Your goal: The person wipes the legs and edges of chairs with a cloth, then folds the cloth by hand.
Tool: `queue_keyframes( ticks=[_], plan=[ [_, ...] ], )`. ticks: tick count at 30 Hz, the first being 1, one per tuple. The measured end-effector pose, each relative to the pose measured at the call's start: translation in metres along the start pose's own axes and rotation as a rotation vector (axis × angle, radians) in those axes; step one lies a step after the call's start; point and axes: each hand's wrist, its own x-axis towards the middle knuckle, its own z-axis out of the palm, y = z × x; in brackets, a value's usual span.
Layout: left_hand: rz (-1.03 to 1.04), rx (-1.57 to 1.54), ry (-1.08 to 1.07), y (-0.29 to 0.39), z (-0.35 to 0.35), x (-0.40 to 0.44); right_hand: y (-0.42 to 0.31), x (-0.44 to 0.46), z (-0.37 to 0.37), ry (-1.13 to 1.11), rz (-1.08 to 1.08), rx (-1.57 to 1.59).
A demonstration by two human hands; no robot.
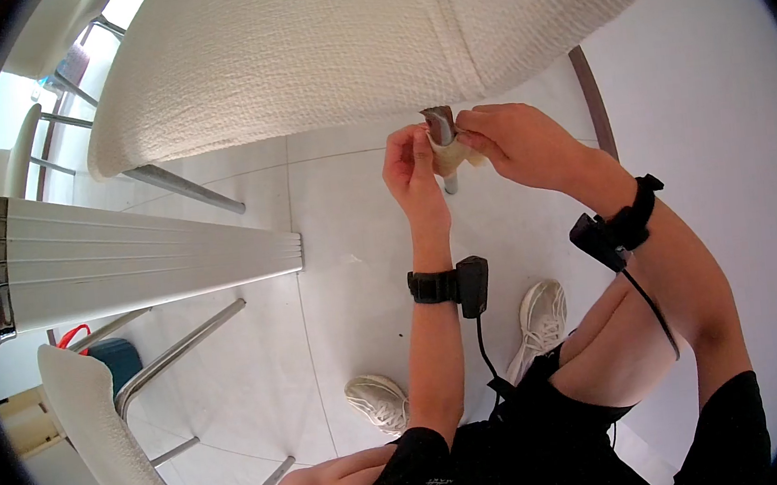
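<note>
A cream textured chair [296, 55] fills the top of the head view, with a metal leg [451, 184] showing below my hands. Around that leg sits a small brown and cream fabric piece [448, 154], like a sock, its brown edge uppermost. My left hand [413, 167] pinches its left side, thumb raised against it. From the right, my right hand [524, 143] grips the other side between thumb and bent fingers. Part of the fabric is hidden behind the fingers.
A white table leg [146, 247] juts in from the left. Another chair [117, 437] with metal legs stands lower left, near a dark bin [118, 364]. A white wall [724, 135] rises close on the right. My shoes [378, 402] rest on pale floor tiles.
</note>
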Motion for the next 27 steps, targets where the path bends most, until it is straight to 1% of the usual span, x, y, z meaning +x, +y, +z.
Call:
queue_keyframes(
  ticks=[3, 9, 12, 18, 24, 27],
  plan=[
    [-0.040, -0.043, -0.002, -0.001, -0.003, 0.000, -0.005, -0.001, -0.002, -0.004, 0.028, 0.008],
    [0.018, -0.019, -0.047, 0.000, -0.011, -0.002, 0.000, -0.001, 0.002, -0.004, 0.021, 0.019],
    [0.010, 0.021, -0.097, 0.003, -0.016, 0.000, -0.001, -0.001, 0.002, -0.020, 0.043, 0.035],
    [0.000, 0.002, -0.079, 0.007, -0.014, 0.000, -0.005, -0.002, 0.001, -0.018, 0.053, 0.024],
    [0.083, 0.049, -0.028, -0.001, -0.010, 0.002, -0.006, -0.002, 0.000, -0.032, 0.019, -0.048],
    [0.114, 0.066, 0.007, -0.003, -0.005, 0.001, -0.005, -0.001, 0.002, -0.001, -0.019, -0.079]
  ],
)
